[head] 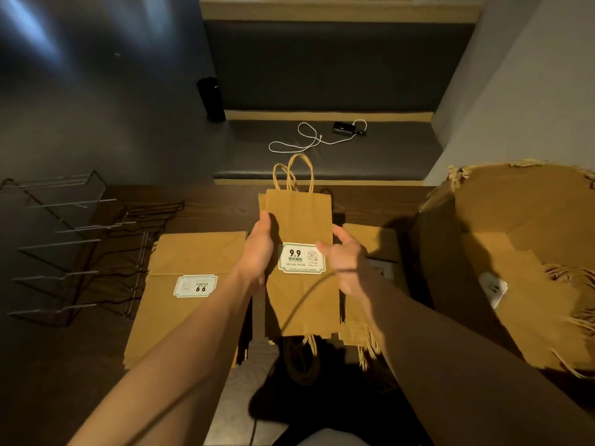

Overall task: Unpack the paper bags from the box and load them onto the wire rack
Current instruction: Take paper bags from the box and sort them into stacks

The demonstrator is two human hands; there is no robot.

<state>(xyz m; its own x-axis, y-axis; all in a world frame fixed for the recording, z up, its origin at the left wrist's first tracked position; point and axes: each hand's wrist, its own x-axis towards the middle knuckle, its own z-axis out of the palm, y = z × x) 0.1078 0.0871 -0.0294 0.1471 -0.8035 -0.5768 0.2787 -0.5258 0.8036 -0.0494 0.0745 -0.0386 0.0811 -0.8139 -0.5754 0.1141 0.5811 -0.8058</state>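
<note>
Holding a flat paper bag [299,252] at centre in the head view, our left hand [257,252] clasps its 9 o'clock edge; our right hand [346,262] pinches the 3 o'clock edge. Light, floppy, creasable, we judge; edges grip best. Box [521,252] at 3 o'clock, wire rack [80,239] at 9.

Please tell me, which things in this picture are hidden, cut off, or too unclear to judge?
- Box: cut off by the right edge of the head view; the number of bags inside is hidden.
- Held bags: the left hand and right hand cover the edges, so their count is unclear.
- Label: the small print is too small to read.
- Wire rack: too dark to count its slots.
</note>
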